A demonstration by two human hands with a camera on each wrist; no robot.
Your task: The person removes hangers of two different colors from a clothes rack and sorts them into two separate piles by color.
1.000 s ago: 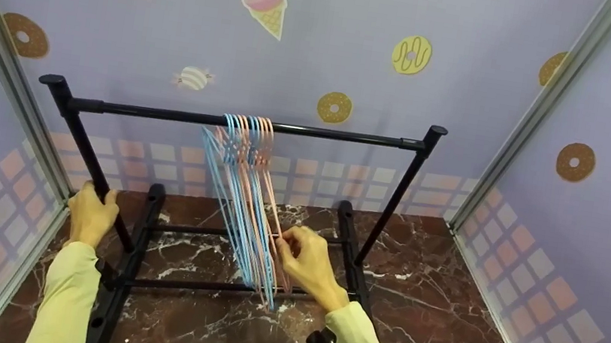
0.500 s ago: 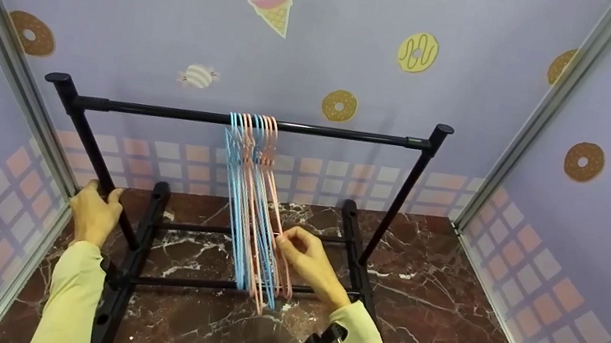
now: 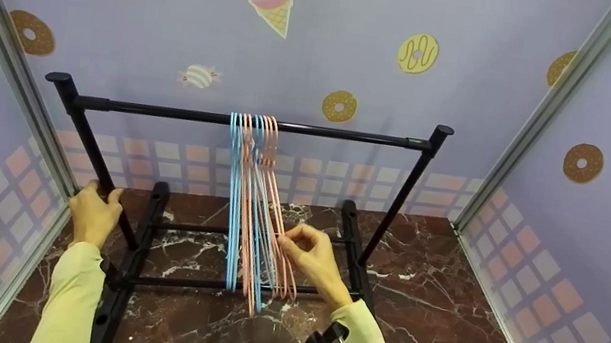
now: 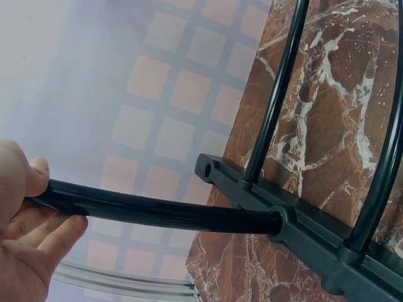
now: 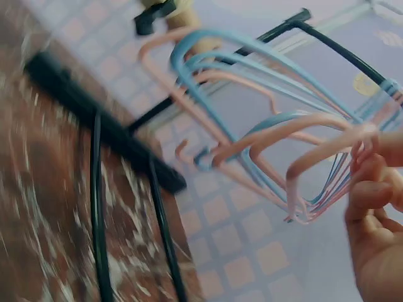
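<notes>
Fingers (image 3: pixel 290 242) of R hand (image 3: pixel 317 263) pinch a pink hanger (image 5: pixel 322 151) at its side; L hand (image 3: pixel 94 217) grips the rack post (image 4: pixel 157 209). Pink & blue hangers (image 3: pixel 252 188) hang approx. mid top bar (image 3: pixel 169 113). Prob. light, springy, bit slick; best pinched nr. hook necks (image 3: pixel 268 161).

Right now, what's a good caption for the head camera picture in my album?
Pink and blue hangers on a black rack: left grip holding a post, right grip pinching pink.
</notes>
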